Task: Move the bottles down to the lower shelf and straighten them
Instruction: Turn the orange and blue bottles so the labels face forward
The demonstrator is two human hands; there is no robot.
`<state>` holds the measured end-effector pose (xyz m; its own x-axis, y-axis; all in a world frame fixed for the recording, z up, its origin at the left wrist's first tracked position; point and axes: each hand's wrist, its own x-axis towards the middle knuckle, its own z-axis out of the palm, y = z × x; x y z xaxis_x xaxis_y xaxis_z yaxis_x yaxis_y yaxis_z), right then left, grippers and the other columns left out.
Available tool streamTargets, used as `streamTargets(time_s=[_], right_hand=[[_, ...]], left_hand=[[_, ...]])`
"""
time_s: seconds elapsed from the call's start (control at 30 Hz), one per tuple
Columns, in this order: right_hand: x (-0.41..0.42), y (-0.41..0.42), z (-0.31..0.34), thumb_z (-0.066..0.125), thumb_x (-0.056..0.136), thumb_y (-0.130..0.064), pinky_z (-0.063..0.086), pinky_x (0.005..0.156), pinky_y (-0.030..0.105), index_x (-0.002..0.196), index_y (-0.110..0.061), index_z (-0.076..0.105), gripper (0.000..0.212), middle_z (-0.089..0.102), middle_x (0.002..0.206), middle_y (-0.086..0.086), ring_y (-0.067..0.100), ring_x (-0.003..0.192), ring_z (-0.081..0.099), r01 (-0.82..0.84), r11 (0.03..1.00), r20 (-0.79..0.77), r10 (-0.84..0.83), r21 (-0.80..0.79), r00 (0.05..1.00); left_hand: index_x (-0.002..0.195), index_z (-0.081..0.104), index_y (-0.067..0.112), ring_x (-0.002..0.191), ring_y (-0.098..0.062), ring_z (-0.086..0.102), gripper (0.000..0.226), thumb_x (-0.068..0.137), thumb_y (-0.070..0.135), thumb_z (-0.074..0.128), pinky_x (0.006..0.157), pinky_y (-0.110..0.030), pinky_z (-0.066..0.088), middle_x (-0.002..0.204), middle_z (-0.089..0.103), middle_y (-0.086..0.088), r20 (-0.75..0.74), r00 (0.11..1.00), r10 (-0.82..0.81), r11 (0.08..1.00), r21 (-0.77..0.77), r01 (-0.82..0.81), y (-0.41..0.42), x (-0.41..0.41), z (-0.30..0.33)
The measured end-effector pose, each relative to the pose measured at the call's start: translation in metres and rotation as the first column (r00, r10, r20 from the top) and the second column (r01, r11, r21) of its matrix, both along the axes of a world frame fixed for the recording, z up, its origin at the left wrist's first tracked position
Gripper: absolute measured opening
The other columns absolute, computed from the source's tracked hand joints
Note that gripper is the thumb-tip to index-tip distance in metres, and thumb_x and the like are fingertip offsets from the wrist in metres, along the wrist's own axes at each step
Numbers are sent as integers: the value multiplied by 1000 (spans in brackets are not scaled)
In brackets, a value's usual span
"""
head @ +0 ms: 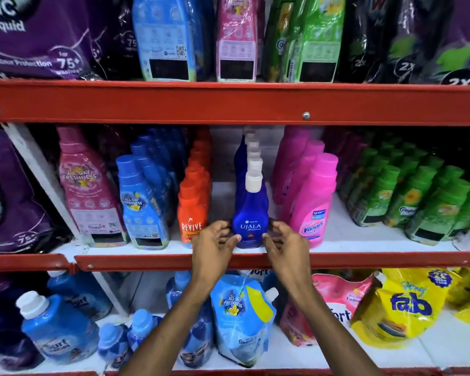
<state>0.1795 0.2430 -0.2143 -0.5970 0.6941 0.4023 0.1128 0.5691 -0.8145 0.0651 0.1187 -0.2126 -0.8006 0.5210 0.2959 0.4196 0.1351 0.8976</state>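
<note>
up close, both hands flank the front ujala bottle (250,213) on the middle shelf (255,260). the left hand (213,246) sits at the bottle's lower left with fingers curled loosely and its thumb tip touching the label edge; the right hand (284,246) mirrors it at the lower right, fingers spread and bent, fingertips just beside the bottle. neither hand is closed around it. the blue bottle stands upright at the shelf's front edge, white cap on, heading a single-file row of matching bottles running back. orange revive bottles (192,213) stand to its left, pink vanish bottles (311,207) to its right. blue refill pouches (240,318) fill the shelf below.
</note>
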Motion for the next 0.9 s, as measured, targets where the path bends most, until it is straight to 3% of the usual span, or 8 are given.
streamTargets(time_s=[0.1,0.17,0.3,0.4,0.57,0.63,0.8,0.9], right_hand=[[0,2,-3,66,89,-7,61,80,23,122,-15,68,34,79,97,-3,4,81,73,3,1000,-22,-4,-20,1000],[1,2,-4,67,90,-8,62,80,27,122,-15,68,33,79,96,-3,4,82,73,15,1000,-33,-16,-27,999],[1,3,-7,67,90,-7,58,73,13,122,-14,68,33,78,94,-3,1,79,72,17,998,-53,-20,-62,998],[0,5,-9,67,90,-6,57,72,12,123,-12,68,34,79,95,-2,4,79,73,10,998,-64,-15,-69,998],[3,4,-8,68,90,-7,61,77,20,122,-13,69,33,78,96,-5,2,81,73,-1,997,-86,-6,-83,996],[9,1,-5,69,89,-6,59,77,15,117,-14,72,30,77,94,-8,-3,80,72,25,997,-125,-34,-69,992],[46,7,-1,70,78,1,50,65,7,84,-14,76,17,74,76,-4,5,69,69,222,970,-262,-190,98,946],[65,22,1,64,76,-1,43,66,2,79,-12,69,12,70,77,2,8,69,66,319,944,-331,-277,79,902]], left_hand=[[116,68,6,92,-8,75,31,86,7,76,83,-31,64,104,78,-5,4,1000,-1,1000,-4,1,2,0,0],[118,68,6,92,-10,75,32,87,6,76,83,-31,64,106,78,-7,6,1000,-5,1000,-5,5,3,0,0],[121,66,3,93,-14,76,35,88,4,74,84,-38,65,108,77,-11,37,999,-27,1000,1,27,5,-1,-1],[121,67,4,93,-14,76,34,88,5,74,85,-39,65,108,77,-11,41,999,-34,999,-1,34,6,-3,-2],[119,67,3,87,-3,75,32,87,4,75,77,-19,62,102,77,-3,33,998,-51,998,25,50,4,0,-1],[115,68,5,82,2,73,31,85,2,76,75,-14,60,97,76,2,45,999,-23,997,70,20,2,3,1],[96,70,24,86,-11,72,26,85,2,77,79,-28,61,94,74,3,17,983,180,948,265,-178,0,34,-7],[90,72,25,80,-10,73,23,84,3,77,78,-29,60,88,75,5,-8,992,127,954,275,-120,19,63,-6]])
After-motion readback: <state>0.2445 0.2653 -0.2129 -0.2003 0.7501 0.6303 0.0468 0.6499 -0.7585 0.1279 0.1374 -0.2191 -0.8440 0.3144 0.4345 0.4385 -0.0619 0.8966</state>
